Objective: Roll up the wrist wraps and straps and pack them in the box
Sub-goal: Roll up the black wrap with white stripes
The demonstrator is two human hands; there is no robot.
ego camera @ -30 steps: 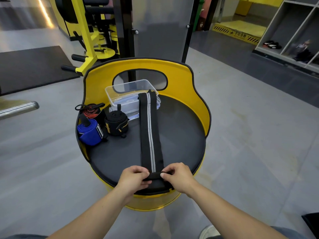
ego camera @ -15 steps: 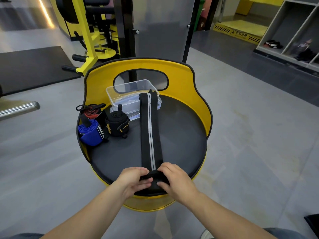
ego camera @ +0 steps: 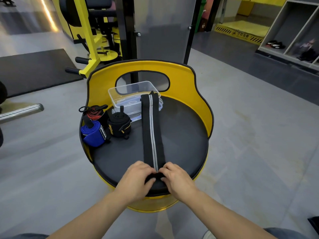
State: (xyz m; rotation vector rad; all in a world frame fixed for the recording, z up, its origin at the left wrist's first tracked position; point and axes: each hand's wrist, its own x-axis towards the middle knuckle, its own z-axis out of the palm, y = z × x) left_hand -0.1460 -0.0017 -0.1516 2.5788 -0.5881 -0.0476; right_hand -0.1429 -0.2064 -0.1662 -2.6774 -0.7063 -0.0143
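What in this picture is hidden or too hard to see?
Head view only:
- Near end of the black strap: covered by the left hand and right hand.
- Clear box: contents blurred, partly behind the strap.
- Labels on the blue roll and black roll: too small.
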